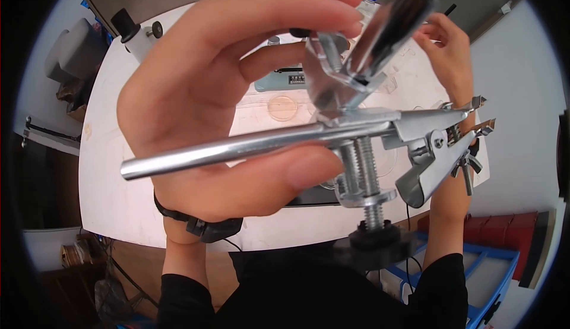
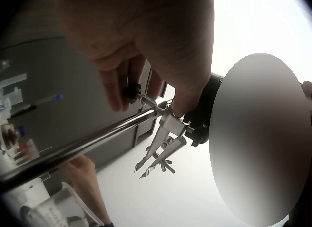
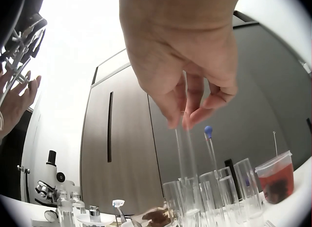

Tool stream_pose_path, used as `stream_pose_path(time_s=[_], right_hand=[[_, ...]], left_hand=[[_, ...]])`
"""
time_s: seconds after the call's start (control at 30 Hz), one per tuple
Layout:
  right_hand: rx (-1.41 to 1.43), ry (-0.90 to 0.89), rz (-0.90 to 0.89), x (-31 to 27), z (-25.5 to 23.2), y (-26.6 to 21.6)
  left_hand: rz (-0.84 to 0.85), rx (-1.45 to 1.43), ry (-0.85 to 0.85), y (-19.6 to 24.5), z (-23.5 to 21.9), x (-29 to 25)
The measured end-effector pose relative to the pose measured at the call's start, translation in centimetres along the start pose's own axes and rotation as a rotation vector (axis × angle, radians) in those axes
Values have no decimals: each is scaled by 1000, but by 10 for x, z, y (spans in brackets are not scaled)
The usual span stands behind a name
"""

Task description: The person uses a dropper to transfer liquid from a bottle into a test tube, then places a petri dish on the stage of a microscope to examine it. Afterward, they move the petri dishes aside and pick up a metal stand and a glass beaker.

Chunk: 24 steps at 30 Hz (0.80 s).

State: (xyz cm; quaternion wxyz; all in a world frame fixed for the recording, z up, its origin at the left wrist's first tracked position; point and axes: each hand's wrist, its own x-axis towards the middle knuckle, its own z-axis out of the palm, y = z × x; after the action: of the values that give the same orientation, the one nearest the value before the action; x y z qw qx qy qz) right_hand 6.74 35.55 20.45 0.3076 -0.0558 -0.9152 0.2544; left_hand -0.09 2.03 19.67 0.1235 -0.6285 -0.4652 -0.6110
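Close to the camera in the head view, my left hand (image 1: 184, 85) curls round a metal stand clamp (image 1: 356, 118), thumb below and fingers above. A shiny upright stand rod (image 1: 395, 26) passes through its holder. In the left wrist view, the left hand (image 2: 146, 51) is at the clamp's screws, beside the stand rod (image 2: 107, 137); the clamp's jaws hold nothing. Further back, my right hand (image 1: 448, 56) reaches over the table. In the right wrist view, the right hand (image 3: 190, 85) pinches the top of a clear glass test tube (image 3: 186, 156) with thumb and fingertips, among other upright tubes.
A round glass dish (image 1: 282, 108) lies mid-table, before a teal instrument base (image 1: 273, 82). A microscope (image 3: 47, 178) stands beside glass bottles (image 3: 65, 212). By the test tubes are a blue-bulbed dropper (image 3: 209, 134) and a tub of red contents (image 3: 278, 178).
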Motion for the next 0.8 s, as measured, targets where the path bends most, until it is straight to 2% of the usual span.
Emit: stream_pose_path(time_s=[0.1,0.17,0.23,0.3,0.33,0.37,0.43,0.5,0.53,0.63,0.67,0.73,0.8], right_hand=[[112,90,20,-1,-26,-22],[99,55,-37,-10,-49,-44],[164,158,-64,-25,-63,-60],[157,64,-372,-25,-102,-50],[360,367,-153,-47,-72,-121],[358,261,-317,-21,-101,-163],[446,315,-372,-20,-118,-170],[633,430,-469,-17,-130,-184],[557,244,-578,-14,-151,-179],[575,279,-552,-15,-156,-190],[430,311,-524,-23,-136,-207],[429,270,-518,-20,-139,-206],[429,229,-512,-14,-143,-199]], left_hand=[[13,1,-9,4,-4,-7],[8,2,-16,6,-6,-16],[1,0,-28,10,7,-28],[-267,21,267,26,28,-35],[-264,21,272,27,27,-38],[-264,16,288,45,-1,-4],[-273,12,299,45,0,-1],[-277,-39,280,48,-9,-4],[-273,-37,287,47,-15,-7],[-44,-61,80,32,-32,-11],[-42,-61,83,31,-38,-11],[21,-33,-32,29,-44,-10],[-3,-55,-27,30,-44,-8]])
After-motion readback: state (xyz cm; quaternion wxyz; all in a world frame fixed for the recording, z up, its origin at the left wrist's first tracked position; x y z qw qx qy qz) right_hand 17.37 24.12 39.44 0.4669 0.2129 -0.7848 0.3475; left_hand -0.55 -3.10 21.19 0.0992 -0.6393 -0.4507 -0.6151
